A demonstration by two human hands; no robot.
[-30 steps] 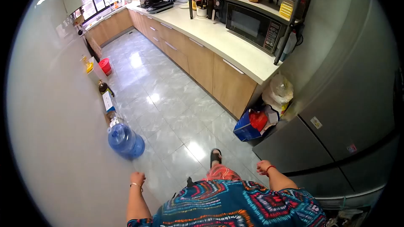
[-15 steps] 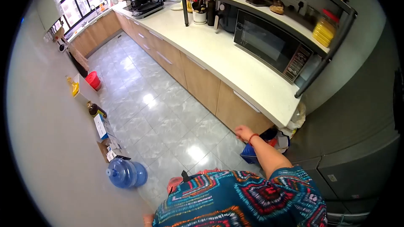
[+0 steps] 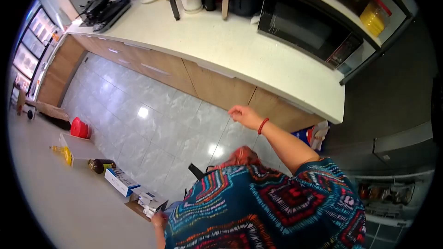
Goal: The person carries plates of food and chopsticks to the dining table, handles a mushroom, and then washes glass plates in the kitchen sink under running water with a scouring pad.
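Observation:
My right hand [image 3: 244, 116] is held out over the floor in front of the wooden cabinets [image 3: 221, 85], touching nothing. Its fingers are loosely curled together, and I see nothing in them. A red bracelet [image 3: 263, 126] circles that wrist. Down at the lower left, my left hand [image 3: 159, 220] hangs beside an open cardboard box [image 3: 137, 208] of small white items. Its fingers are small and blurred, so whether they hold anything does not show.
A white counter [image 3: 221, 48] with a microwave [image 3: 307, 30] runs along the right. By the left wall stand a blue-and-white box [image 3: 121, 182], a dark bottle [image 3: 101, 165] and a red bucket [image 3: 80, 128]. A blue bag [image 3: 304, 134] lies at the counter's end.
The view has turned right and moved forward. My right hand has moved up and left, away from the blue bag. My left hand has come further into view. The water bottle has left it.

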